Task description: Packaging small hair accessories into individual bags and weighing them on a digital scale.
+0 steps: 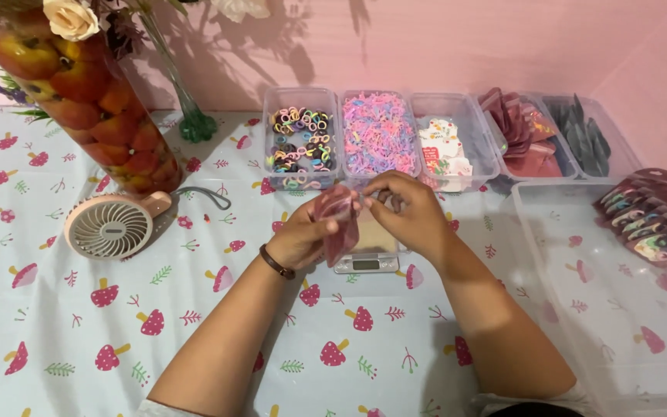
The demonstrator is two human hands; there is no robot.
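My left hand [300,235] holds a small pink see-through pouch [339,220] upright above a small digital scale [367,261]. My right hand [411,212] pinches the pouch's top edge, fingers closed on it. A dark bracelet [276,262] sits on my left wrist. Behind the hands stand clear boxes: one of coloured hair ties [299,139], one of tiny pastel bands [378,133], one with white printed pieces [445,150].
Boxes of dark pink pouches [520,135] and grey pouches [587,139] stand at the back right. A large clear bin [580,309] on the right holds filled packets [650,220]. A pink mini fan [111,225] and a fruit-filled vase [86,93] stand left.
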